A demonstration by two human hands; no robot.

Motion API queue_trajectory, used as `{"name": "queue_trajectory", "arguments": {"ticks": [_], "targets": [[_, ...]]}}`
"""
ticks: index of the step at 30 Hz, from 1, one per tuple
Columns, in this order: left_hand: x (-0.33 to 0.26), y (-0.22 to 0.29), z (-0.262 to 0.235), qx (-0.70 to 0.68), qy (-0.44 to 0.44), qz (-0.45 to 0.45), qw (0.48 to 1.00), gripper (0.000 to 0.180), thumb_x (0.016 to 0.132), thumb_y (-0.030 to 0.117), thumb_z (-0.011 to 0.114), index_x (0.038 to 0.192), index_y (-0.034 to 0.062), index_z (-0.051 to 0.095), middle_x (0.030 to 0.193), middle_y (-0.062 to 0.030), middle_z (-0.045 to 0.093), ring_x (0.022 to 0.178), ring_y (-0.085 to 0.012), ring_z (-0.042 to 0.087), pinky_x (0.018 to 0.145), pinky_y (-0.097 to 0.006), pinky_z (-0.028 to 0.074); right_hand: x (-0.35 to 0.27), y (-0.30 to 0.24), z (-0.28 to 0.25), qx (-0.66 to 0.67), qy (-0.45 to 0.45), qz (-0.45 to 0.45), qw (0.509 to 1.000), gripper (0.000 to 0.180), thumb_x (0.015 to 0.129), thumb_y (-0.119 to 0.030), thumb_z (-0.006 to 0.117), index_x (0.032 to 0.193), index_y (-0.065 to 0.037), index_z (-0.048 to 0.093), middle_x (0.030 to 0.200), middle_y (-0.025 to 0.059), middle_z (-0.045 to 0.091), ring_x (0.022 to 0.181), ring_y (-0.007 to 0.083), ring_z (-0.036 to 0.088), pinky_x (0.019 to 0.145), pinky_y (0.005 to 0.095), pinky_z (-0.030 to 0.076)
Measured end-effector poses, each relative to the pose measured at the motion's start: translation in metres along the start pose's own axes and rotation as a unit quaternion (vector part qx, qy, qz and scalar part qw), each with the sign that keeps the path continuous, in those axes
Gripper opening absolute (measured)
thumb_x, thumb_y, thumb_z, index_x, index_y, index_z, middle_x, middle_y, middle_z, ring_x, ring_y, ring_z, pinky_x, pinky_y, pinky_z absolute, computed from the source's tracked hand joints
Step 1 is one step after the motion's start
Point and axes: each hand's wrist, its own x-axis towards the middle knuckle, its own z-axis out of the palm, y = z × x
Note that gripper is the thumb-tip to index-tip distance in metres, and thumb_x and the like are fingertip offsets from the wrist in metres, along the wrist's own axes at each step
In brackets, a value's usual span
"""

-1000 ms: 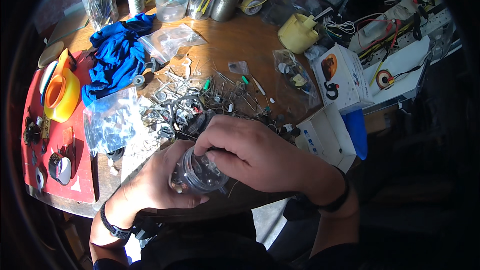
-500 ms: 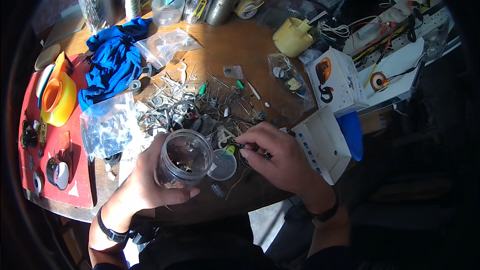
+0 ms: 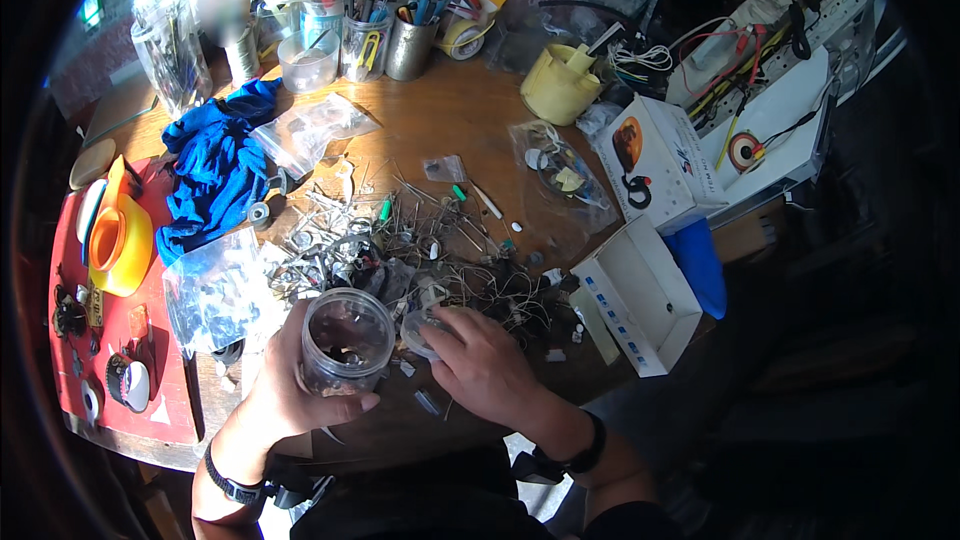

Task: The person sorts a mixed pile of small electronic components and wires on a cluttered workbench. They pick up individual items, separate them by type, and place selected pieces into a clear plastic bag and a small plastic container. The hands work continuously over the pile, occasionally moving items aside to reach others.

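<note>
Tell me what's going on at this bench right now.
A person sits at a cluttered wooden table. The left hand holds a clear round plastic jar, open at the top, with a few small bits at its bottom. The right hand rests on the table beside it, fingers on the jar's clear round lid. Just beyond lies a heap of small metal wires and parts. A crumpled blue cloth and a yellow funnel lie to the left.

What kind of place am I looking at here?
Probably a hobby or repair workbench: a wooden table strewn with small metal parts, cups of hand tools, and loose wiring.
</note>
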Motion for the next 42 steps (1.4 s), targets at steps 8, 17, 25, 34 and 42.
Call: {"name": "queue_trajectory", "arguments": {"ticks": [8, 17, 25, 34, 42], "targets": [[-0.002, 0.006, -0.002, 0.042, -0.038, -0.005, 0.998, 0.078, 0.054, 0.013, 0.085, 0.118, -0.0025, 0.043, 0.101, -0.0126, 0.061, 0.095, -0.0188, 0.058, 0.086, -0.031, 0.045, -0.005, -0.025, -0.022, 0.611, 0.078, 0.131, 0.776, 0.041, 0.094, -0.011, 0.048, 0.132, -0.002, 0.037, 0.094, 0.0077, 0.062, 0.078, 0.0099, 0.059, 0.068, 0.0238, 0.047], [-0.001, 0.005, -0.001, 0.049, -0.107, -0.021, 0.993, 0.080, 0.052, 0.015, 0.086, 0.118, -0.0013, 0.044, 0.102, -0.0103, 0.058, 0.094, -0.0182, 0.056, 0.084, -0.031, 0.044, 0.024, -0.047, -0.011, 0.509, 0.148, 0.060, 0.846, 0.028, 0.091, -0.009, 0.051, 0.117, 0.001, 0.051, 0.094, 0.0063, 0.058, 0.080, 0.0097, 0.053, 0.070, 0.0230, 0.042], [-0.004, 0.008, -0.003, 0.135, -0.132, 0.044, 0.981, 0.076, 0.057, 0.024, 0.081, 0.119, 0.0008, 0.043, 0.101, -0.0165, 0.058, 0.094, -0.0307, 0.060, 0.080, -0.036, 0.048, 0.039, -0.050, -0.011, 0.340, 0.176, -0.081, 0.920, 0.035, 0.081, -0.011, 0.062, 0.114, -0.001, 0.056, 0.104, 0.0149, 0.054, 0.093, 0.0256, 0.057, 0.079, 0.0328, 0.046], [-0.007, 0.000, -0.004, 0.133, -0.178, 0.089, 0.971, 0.075, 0.055, 0.028, 0.077, 0.117, 0.0011, 0.043, 0.098, -0.0183, 0.056, 0.090, -0.0358, 0.058, 0.076, -0.039, 0.048, 0.033, -0.053, -0.026, 0.179, 0.030, -0.184, 0.966, 0.063, 0.074, -0.029, 0.069, 0.126, -0.002, 0.047, 0.114, 0.0176, 0.048, 0.099, 0.0313, 0.054, 0.081, 0.0396, 0.049], [-0.008, -0.001, -0.002, 0.143, -0.167, 0.135, 0.966, 0.067, 0.055, 0.029, 0.076, 0.107, -0.0003, 0.045, 0.093, -0.0189, 0.056, 0.088, -0.0371, 0.057, 0.073, -0.042, 0.047, 0.029, -0.054, -0.034, 0.069, 0.007, -0.220, 0.973, 0.059, 0.078, -0.038, 0.064, 0.123, -0.002, 0.047, 0.107, 0.0201, 0.049, 0.083, 0.0298, 0.057, 0.067, 0.0377, 0.050]]}}
